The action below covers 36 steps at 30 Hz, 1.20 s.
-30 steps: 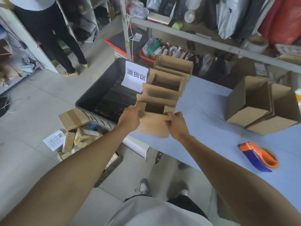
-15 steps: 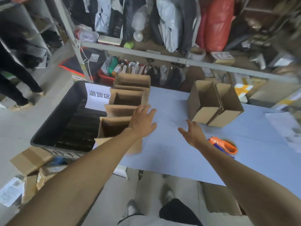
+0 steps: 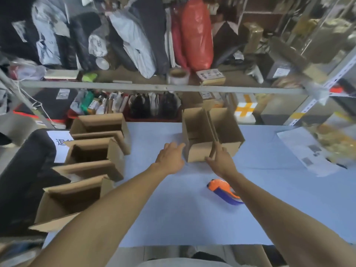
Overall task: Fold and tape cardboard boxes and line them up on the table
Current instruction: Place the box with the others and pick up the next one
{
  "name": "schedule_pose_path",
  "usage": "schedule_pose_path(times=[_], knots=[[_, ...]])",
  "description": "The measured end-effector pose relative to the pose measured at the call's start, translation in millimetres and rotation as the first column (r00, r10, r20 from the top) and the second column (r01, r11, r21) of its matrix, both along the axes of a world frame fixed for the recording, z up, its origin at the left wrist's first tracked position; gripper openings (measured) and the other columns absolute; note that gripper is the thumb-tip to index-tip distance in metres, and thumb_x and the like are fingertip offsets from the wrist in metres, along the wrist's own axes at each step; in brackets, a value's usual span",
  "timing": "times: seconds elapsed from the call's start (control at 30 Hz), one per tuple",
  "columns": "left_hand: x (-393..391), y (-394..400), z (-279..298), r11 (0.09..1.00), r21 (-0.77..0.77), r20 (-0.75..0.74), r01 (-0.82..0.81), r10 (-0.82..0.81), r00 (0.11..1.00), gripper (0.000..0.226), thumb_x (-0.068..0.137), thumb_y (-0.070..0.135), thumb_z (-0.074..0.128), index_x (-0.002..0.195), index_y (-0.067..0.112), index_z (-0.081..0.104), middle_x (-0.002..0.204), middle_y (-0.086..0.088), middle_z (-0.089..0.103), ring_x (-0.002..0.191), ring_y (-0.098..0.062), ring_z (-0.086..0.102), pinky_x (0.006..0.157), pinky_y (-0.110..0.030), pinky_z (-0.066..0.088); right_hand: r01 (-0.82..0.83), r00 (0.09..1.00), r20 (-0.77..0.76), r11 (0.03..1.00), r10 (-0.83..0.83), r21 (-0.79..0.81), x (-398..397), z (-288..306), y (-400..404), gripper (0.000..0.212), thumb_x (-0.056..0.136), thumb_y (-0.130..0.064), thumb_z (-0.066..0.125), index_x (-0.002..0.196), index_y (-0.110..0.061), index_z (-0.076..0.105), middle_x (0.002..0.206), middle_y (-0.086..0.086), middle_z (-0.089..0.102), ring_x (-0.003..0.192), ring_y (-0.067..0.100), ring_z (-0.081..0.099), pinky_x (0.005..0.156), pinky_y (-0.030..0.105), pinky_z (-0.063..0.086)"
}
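Three open cardboard boxes stand in a line along the left edge of the blue table (image 3: 173, 212): a near box (image 3: 65, 201), a middle box (image 3: 92, 155) and a far box (image 3: 100, 124). Two more boxes lie on their sides at the table's middle back, the left box (image 3: 196, 137) against the right box (image 3: 227, 132). My left hand (image 3: 170, 158) reaches with straight fingers to the left box's near left corner. My right hand (image 3: 219, 160) touches the front flap edge between the two boxes, fingers extended. An orange and blue tape dispenser (image 3: 224, 191) lies beside my right forearm.
A black bin (image 3: 23, 170) with a white paper sign (image 3: 60, 143) sits left of the table. A printed sheet (image 3: 308, 151) lies at the table's right. Behind the table a metal shelf rail (image 3: 154, 87) carries bags, a tape roll (image 3: 178, 76) and small packages.
My hands let go of the near box in the line and moved right and forward to the two boxes at the middle back. The view swung right and up.
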<state>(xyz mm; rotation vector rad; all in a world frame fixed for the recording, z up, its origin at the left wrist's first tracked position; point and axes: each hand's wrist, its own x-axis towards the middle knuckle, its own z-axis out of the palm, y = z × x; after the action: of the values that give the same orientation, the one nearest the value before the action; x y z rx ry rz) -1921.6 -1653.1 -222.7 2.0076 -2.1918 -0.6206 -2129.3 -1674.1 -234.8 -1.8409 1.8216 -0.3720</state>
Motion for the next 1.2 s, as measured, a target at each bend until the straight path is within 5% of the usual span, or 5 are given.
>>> schedule_pose_path(times=[0.5, 0.73, 0.9, 1.03, 1.2], knots=[[-29.6, -23.4, -19.5, 0.983, -0.048, -0.209, -0.18, 0.166, 0.964, 0.018, 0.086, 0.039, 0.065, 0.088, 0.023, 0.071, 0.16, -0.006, 0.009, 0.147, -0.03, 0.003, 0.113, -0.044, 0.031, -0.311, 0.948, -0.092, 0.948, 0.305, -0.067, 0.3, -16.2, -48.3, 0.016, 0.099, -0.029, 0.05, 0.111, -0.018, 0.054, 0.104, 0.013, 0.059, 0.09, 0.031, 0.055, 0.069, 0.03, 0.036], [18.5, -2.8, -6.4, 0.943, -0.151, -0.107, -0.295, 0.281, 0.954, 0.054, 0.088, 0.049, 0.062, 0.137, 0.034, 0.046, 0.162, -0.007, -0.01, 0.148, -0.037, -0.006, 0.119, -0.052, 0.012, -0.341, 0.938, 0.045, 0.937, 0.345, -0.079, 7.0, -24.9, -24.0, 0.022, 0.095, -0.039, 0.051, 0.11, -0.024, 0.057, 0.101, 0.0, 0.047, 0.084, 0.018, 0.051, 0.072, 0.027, 0.038], [50.8, -2.2, 5.8, 0.879, -0.005, -0.304, -0.477, 0.453, 0.838, 0.078, 0.092, 0.045, 0.061, 0.153, 0.028, 0.015, 0.157, -0.013, 0.024, 0.141, -0.034, 0.031, 0.113, -0.049, 0.034, -0.071, 0.942, 0.33, 0.997, 0.06, 0.021, 16.2, -15.0, -2.5, 0.043, 0.096, -0.054, 0.047, 0.075, -0.025, 0.072, 0.079, 0.0, 0.067, 0.074, 0.013, 0.062, 0.061, 0.025, 0.044], [63.6, 8.6, 5.6, 0.852, 0.045, -0.338, -0.521, 0.504, 0.795, 0.061, 0.095, 0.057, 0.045, 0.147, 0.029, 0.031, 0.147, -0.013, 0.041, 0.132, -0.032, 0.044, 0.106, -0.046, 0.04, 0.241, 0.727, 0.57, 0.919, -0.384, 0.312, 24.5, -7.6, 4.5, 0.048, 0.094, -0.052, 0.054, 0.064, -0.02, 0.073, 0.066, -0.007, 0.072, 0.072, 0.012, 0.069, 0.075, 0.023, 0.051], [82.7, 35.3, -7.2, 0.845, 0.201, -0.511, -0.495, 0.522, 0.683, 0.061, 0.097, 0.06, 0.036, 0.082, 0.007, 0.064, 0.091, -0.013, 0.065, 0.094, -0.028, 0.062, 0.079, -0.036, 0.044, 0.318, 0.645, 0.58, 0.865, -0.497, 0.387, 21.4, -11.9, 15.9, 0.039, 0.085, -0.04, 0.071, 0.073, -0.006, 0.057, 0.07, 0.013, 0.055, 0.07, 0.023, 0.056, 0.068, 0.033, 0.049]])
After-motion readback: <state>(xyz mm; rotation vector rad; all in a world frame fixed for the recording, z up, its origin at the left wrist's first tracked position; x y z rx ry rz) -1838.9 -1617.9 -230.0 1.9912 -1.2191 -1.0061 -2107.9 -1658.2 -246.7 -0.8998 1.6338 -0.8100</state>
